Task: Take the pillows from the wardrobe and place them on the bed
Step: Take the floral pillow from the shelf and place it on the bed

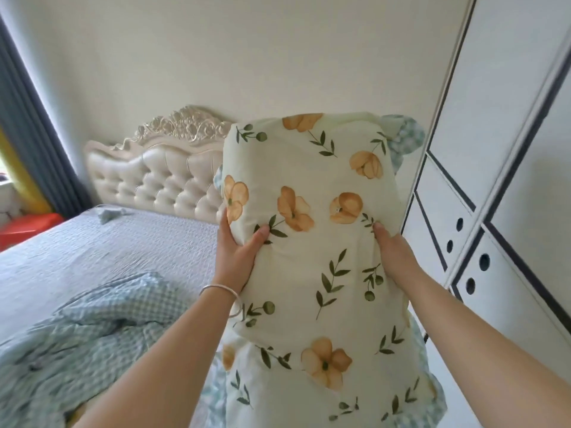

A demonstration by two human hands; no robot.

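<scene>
Both hands' fingers (261, 234) clamp pillow (312, 242) sides.

The wide bed (129, 242), covered in a pale grey textured quilted spread and backed by a cream tufted headboard (154, 177), carried a rumpled blue-green checked blanket (92, 332) at its near end and a small crumpled pale-blue cloth (112, 214) near the headboard.

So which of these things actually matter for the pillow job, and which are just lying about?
Part of the job:
floral pillow, gripped by left hand and right hand
bed
wardrobe

Just lying about:
checked blanket
curtain
red box
</scene>
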